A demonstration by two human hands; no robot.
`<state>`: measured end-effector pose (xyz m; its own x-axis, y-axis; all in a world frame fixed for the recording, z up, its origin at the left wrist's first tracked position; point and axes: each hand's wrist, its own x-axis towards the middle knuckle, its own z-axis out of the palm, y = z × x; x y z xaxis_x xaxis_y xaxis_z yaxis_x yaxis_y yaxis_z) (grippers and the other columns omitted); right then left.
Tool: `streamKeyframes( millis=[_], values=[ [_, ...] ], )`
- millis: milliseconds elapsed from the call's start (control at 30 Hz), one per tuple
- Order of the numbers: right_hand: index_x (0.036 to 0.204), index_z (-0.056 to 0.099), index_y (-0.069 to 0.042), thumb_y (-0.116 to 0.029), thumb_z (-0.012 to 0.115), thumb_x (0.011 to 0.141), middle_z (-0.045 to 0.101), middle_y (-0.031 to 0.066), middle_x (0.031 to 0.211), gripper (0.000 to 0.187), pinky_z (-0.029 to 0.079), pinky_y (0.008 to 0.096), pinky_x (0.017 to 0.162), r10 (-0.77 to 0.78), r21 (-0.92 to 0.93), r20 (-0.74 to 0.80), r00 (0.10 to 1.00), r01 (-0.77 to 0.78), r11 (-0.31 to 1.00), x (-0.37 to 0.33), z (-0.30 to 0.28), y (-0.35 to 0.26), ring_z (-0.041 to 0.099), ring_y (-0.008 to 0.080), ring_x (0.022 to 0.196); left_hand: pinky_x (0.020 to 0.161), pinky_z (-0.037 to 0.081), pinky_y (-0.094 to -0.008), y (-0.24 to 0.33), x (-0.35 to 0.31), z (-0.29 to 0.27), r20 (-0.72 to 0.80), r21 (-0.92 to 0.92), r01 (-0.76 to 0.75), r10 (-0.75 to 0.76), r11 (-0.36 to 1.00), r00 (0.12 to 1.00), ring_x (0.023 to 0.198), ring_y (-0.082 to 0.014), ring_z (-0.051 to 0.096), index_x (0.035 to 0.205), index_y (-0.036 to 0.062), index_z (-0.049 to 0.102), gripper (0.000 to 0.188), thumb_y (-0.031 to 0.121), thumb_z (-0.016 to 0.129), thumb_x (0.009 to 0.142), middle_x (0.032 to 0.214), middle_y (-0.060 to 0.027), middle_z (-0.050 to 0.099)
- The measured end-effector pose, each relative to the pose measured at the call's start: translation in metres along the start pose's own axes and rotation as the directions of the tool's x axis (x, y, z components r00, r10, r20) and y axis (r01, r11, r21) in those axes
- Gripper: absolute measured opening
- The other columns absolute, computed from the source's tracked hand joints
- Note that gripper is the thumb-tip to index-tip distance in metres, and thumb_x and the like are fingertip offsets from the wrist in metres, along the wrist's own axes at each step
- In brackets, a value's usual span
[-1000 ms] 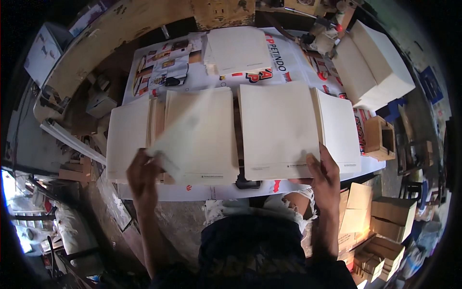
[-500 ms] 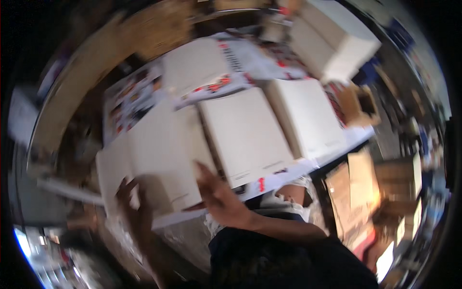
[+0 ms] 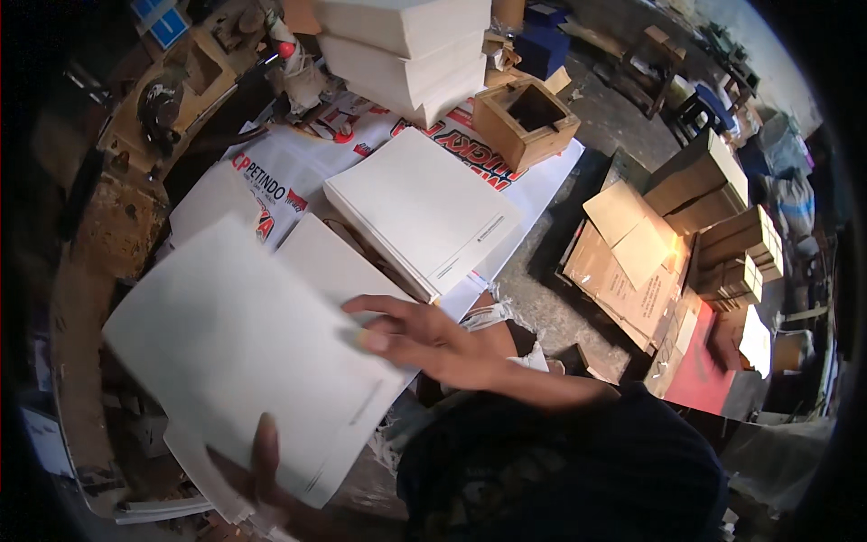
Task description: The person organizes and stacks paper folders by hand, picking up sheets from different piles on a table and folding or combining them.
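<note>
A large white sheet (image 3: 226, 325) lies tilted in front of me, its far edge smeared by motion. My left hand (image 3: 280, 501) is at its near edge, with the thumb on top and the other fingers mostly hidden. At the right edge of the sheet, my right hand (image 3: 424, 339) has bent fingers and the thumb close against the paper. Partly covered by the sheet, a pile of white sheets (image 3: 316, 257) shows beyond it. To the right of that lies a thick stack of white sheets (image 3: 420, 203) with small print along its near edge.
Tall white paper blocks (image 3: 406, 68) stand at the back beside an open wooden box (image 3: 524, 126). A printed white covering (image 3: 289, 167) spreads under the stacks. Flat brown cardboard (image 3: 623, 271) and tied brown bundles (image 3: 736, 280) lie lower on the right. Worn wooden framing (image 3: 126, 235) borders the left.
My view has swung to the right, so the stacks appear shifted left. The near white sheet has turned and tilted, with both hands now at its edges.
</note>
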<state>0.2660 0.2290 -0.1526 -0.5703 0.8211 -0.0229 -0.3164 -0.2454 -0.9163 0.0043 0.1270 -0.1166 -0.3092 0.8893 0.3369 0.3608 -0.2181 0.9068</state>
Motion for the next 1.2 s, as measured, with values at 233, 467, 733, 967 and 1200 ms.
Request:
streamKeyframes(
  millis=[233, 467, 733, 967, 1200],
  values=[
    [0.124, 0.049, 0.005, -0.010, 0.062, 0.091, 0.066, 0.0103, 0.087, 0.038, 0.055, 0.0270, 0.046, -0.152, 0.004, -0.458, 0.876, 0.173, 0.985, -0.064, -0.065, -0.035, 0.064, 0.0125, 0.061, 0.097, 0.041, -0.0325, 0.009, 0.055, 0.147, 0.410, -0.756, 0.480, -0.250, 0.445, 0.877, 0.111, -0.0194, 0.054, 0.134, -0.0038, 0.043, 0.050, 0.027, 0.051, 0.096, 0.123, -0.0133, 0.057],
    [0.131, 0.046, 0.005, -0.017, 0.060, 0.093, 0.065, 0.0155, 0.103, 0.046, 0.054, 0.0274, 0.048, -0.634, -0.588, -0.673, 0.380, 0.245, 0.771, -0.104, -0.113, -0.094, 0.067, 0.0172, 0.076, 0.076, 0.051, -0.0393, 0.015, 0.088, 0.276, 0.625, 0.159, -0.227, 0.080, 0.961, 0.777, 0.091, -0.0263, 0.064, 0.104, 0.0028, 0.060, 0.032, 0.021, 0.073, 0.081, 0.100, -0.0149, 0.064],
    [0.131, 0.048, 0.004, -0.016, 0.059, 0.094, 0.068, 0.0137, 0.097, 0.044, 0.054, 0.0236, 0.050, -0.627, -0.519, -0.634, 0.453, 0.352, 0.779, -0.118, -0.145, -0.101, 0.067, 0.0142, 0.073, 0.069, 0.053, -0.0360, 0.000, 0.090, 0.292, 0.680, 0.194, -0.260, 0.062, 0.946, 0.731, 0.070, -0.0271, 0.068, 0.086, -0.0029, 0.060, 0.019, 0.012, 0.070, 0.082, 0.079, -0.0161, 0.066],
    [0.131, 0.050, 0.004, -0.020, 0.065, 0.091, 0.067, 0.0118, 0.101, 0.049, 0.052, 0.0256, 0.055, -0.498, -0.497, -0.743, 0.447, 0.129, 0.858, -0.107, -0.177, -0.084, 0.065, 0.0131, 0.077, 0.062, 0.048, -0.0213, 0.015, 0.084, 0.231, 0.441, -0.228, 0.224, -0.104, 0.948, 0.891, 0.067, -0.0066, 0.060, 0.080, -0.0046, 0.054, 0.016, 0.004, 0.065, 0.088, 0.074, -0.0067, 0.063],
    [0.128, 0.051, 0.006, -0.020, 0.064, 0.091, 0.067, 0.0094, 0.089, 0.047, 0.048, 0.0258, 0.048, -0.517, -0.528, -0.721, 0.461, 0.118, 0.841, -0.104, -0.167, -0.107, 0.062, 0.0121, 0.063, 0.059, 0.054, -0.0227, 0.022, 0.075, 0.224, 0.420, -0.310, 0.313, -0.166, 0.898, 0.892, 0.062, -0.0097, 0.063, 0.073, -0.0052, 0.055, 0.023, 0.006, 0.072, 0.085, 0.069, -0.0096, 0.066]
  ],
)
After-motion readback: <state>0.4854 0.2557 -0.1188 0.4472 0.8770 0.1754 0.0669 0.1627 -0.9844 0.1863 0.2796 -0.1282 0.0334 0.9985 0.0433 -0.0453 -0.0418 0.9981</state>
